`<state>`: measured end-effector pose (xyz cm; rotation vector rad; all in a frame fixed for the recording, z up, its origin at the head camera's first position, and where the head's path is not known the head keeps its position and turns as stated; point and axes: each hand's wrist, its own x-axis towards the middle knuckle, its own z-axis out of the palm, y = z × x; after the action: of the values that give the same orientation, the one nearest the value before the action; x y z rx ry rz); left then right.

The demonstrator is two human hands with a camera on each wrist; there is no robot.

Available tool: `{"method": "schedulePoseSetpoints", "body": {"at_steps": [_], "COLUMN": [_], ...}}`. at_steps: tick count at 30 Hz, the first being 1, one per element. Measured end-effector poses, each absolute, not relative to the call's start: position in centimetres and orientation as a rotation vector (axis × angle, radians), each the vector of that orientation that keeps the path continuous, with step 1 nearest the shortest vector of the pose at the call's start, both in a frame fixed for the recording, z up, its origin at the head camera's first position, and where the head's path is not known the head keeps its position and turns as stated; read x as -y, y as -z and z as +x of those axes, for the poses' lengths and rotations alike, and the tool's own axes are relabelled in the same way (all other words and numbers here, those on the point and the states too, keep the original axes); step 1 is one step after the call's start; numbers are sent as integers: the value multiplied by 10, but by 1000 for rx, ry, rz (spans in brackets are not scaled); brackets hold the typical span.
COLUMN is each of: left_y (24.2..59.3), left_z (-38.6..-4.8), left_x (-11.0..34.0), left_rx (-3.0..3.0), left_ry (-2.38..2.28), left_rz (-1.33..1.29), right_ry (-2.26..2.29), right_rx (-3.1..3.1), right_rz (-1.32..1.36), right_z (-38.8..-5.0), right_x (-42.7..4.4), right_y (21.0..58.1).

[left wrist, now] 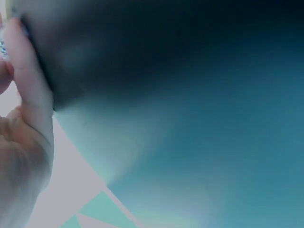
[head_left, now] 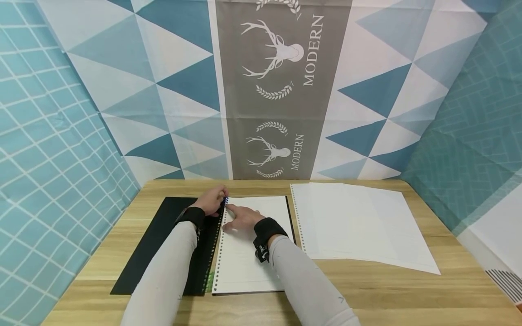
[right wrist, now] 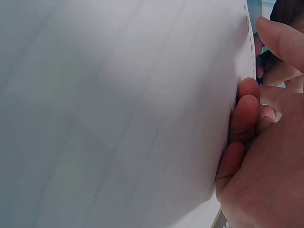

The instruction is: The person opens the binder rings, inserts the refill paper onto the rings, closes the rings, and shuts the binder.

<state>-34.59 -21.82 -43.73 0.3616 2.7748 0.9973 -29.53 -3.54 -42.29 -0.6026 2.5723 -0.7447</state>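
A black punched cover [head_left: 151,253] lies flat on the left, with a stack of white punched pages [head_left: 244,276] beside it. A short stretch of blue spiral coil [head_left: 226,200] shows at the top, where their punched edges meet. My left hand [head_left: 210,200] pinches the coil there, fingers bent; its fingertips are partly hidden. Just below, my right hand [head_left: 244,218] rests on the pages, index finger reaching to the coil and thumb near the hole row. In the right wrist view, its other fingers [right wrist: 243,118] lie loosely bent against the paper.
Several loose punched white sheets [head_left: 346,222] overlap on the right of the wooden table [head_left: 367,294]. Something green [head_left: 210,281] shows between cover and pages near the front. Patterned cloth [head_left: 183,90] hangs behind the table.
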Motion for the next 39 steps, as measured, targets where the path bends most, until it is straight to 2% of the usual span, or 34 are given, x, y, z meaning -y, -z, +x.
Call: {"method": "schedulePoseSetpoints", "body": {"at_steps": [11,24,30,39], "left_y": [442,442,439,427], "left_z": [-348,-352,-350,-352], "left_x": [219,220,217,213], "left_rx": [-2819,-2920,-2926,-2761], "left_ry": [-886,-724,-672,-843], "left_rz": [349,547,506,222], "right_ry": [686,637,632,632], "right_rx": [-2619,-2660,-2653,-2652], "right_rz": [-585,-566,-574,-566], "right_z": [-292,-295,-296,-298], "right_x": [39,43,42,44], "right_y": [426,427,426,429]}}
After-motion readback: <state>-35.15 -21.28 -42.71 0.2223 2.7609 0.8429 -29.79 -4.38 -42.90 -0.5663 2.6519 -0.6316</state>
